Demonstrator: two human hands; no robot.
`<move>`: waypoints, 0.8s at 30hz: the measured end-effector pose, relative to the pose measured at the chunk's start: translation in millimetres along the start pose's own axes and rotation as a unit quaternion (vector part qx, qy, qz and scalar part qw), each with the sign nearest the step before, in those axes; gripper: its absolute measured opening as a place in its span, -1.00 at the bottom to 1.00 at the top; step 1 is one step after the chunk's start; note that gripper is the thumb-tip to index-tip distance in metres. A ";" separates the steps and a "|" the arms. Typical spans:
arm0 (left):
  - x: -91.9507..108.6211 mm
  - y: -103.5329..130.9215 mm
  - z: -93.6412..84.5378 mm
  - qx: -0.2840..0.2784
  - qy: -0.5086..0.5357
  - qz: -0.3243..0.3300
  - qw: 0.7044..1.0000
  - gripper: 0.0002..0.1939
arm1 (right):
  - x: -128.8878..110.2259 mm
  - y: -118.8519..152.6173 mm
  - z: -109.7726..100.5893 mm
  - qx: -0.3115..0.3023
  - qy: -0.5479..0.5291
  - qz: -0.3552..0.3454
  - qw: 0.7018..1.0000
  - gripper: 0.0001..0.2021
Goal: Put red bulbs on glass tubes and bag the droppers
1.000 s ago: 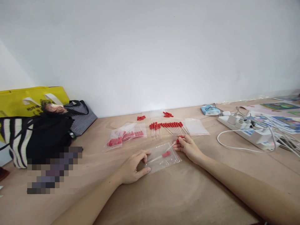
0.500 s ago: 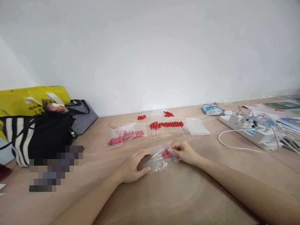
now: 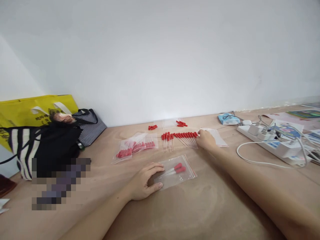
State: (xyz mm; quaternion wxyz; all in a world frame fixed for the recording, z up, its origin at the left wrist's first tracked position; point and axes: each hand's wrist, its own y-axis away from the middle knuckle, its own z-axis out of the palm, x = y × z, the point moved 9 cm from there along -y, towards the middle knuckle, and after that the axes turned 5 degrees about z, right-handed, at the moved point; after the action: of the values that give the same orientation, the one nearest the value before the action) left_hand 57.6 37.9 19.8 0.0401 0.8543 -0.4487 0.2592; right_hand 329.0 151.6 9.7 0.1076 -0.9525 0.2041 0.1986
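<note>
A clear zip bag (image 3: 172, 180) lies flat on the table, with red-bulbed droppers (image 3: 180, 169) inside. My left hand (image 3: 147, 180) rests at its left end, fingers apart, fingertips on the plastic. Farther back, my right hand (image 3: 206, 140) is at the right end of a row of red-bulbed droppers (image 3: 186, 135), its fingers closed together; what they hold, if anything, is hidden. Beside it is a stack of flat zip bags (image 3: 218, 137), partly covered by the hand. Another small group of droppers (image 3: 167, 136) lies left of the row.
Filled bags (image 3: 137, 146) overlap at the left. Red bulbs (image 3: 152, 127) and thin clear tubes (image 3: 169, 123) lie near the wall. A black bag (image 3: 55, 146) sits far left; a white power strip (image 3: 272, 145) with cables and a blue packet (image 3: 228, 119) are right.
My right hand has let go of the zip bag's edge and moved back to the dropper row. The bag now lies flat. My left hand has stayed at its left end.
</note>
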 end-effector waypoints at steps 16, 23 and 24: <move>0.3 1.2 -0.3 0.002 0.006 -0.007 1.000 -0.59 | 8.7 -16.2 0.4 -0.045 -0.153 0.039 0.986 -0.60; -2.3 0.7 0.8 -0.006 -0.012 -0.010 1.000 -0.60 | 7.4 64.1 17.4 -0.107 -0.549 0.020 0.828 -0.58; -2.1 0.4 0.8 -0.006 -0.013 -0.008 1.000 -0.60 | 9.0 70.6 19.5 -0.104 -0.577 0.034 0.809 -0.58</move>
State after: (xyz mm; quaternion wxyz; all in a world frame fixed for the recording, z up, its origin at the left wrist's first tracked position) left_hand 56.6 39.1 18.1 0.0420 0.8610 -0.4436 0.2450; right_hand 299.5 90.9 -20.3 0.0993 -0.6604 0.1153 0.7353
